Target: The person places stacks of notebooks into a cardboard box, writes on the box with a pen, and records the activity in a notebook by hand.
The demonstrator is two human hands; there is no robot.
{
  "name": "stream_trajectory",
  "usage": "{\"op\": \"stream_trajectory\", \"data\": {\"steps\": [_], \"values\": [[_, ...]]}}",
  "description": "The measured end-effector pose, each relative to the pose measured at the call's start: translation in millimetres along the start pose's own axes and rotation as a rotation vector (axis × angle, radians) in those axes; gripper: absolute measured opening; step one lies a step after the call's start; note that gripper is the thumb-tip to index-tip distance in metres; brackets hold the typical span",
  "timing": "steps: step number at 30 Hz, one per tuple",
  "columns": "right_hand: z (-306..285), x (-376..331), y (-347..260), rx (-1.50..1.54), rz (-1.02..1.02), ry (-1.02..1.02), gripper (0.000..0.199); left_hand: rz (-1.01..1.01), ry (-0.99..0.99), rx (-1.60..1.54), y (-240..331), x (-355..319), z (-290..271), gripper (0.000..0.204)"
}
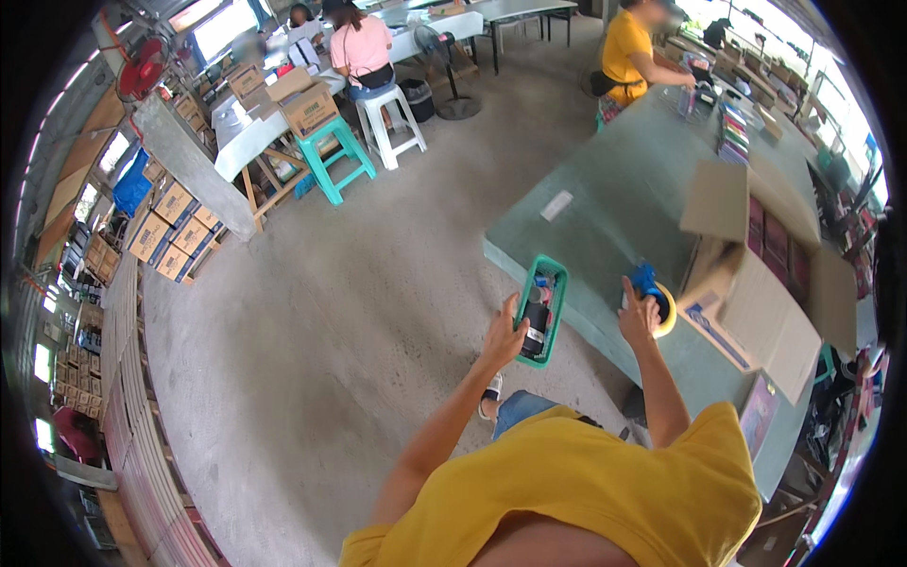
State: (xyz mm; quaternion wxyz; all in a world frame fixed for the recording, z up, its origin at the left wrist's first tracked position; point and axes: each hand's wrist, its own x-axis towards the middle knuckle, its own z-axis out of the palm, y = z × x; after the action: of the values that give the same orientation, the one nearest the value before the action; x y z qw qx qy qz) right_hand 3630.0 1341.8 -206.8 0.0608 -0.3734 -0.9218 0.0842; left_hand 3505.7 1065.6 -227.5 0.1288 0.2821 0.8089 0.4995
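Observation:
My left hand [504, 333] is closed on the side of a small green plastic basket [560, 300], held beside the table's edge. Inside the basket lie a black bottle-like item [535, 326] and some smaller things I cannot make out. Over the tabletop, my right hand [641, 316] grips a blue tape dispenser [644, 280] with a roll of pale yellow tape [667, 312]. Part of the dispenser is hidden behind the fingers. An open cardboard box [710, 276] with dark red packs inside stands just right of it.
The green table [605, 227] runs along my right, with a white label [556, 205] on it. A person in yellow [625, 47] works at its far end. Across the floor are a teal stool [333, 156] carrying a box, a white stool [392, 118], a fan [444, 66] and stacked cartons [175, 231].

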Motion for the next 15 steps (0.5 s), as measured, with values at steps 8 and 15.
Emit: {"op": "stream_trajectory", "data": {"steps": [8, 15], "values": [[-48, 78, -71, 0.363, -0.015, 0.442, 0.065, 0.175, -0.089, -0.079, -40, 158, 7, 0.056], [-63, 114, -185, 0.556, 0.009, 0.446, 0.044, 0.099, -0.14, -0.064, -58, 308, -7, 0.041]]}}
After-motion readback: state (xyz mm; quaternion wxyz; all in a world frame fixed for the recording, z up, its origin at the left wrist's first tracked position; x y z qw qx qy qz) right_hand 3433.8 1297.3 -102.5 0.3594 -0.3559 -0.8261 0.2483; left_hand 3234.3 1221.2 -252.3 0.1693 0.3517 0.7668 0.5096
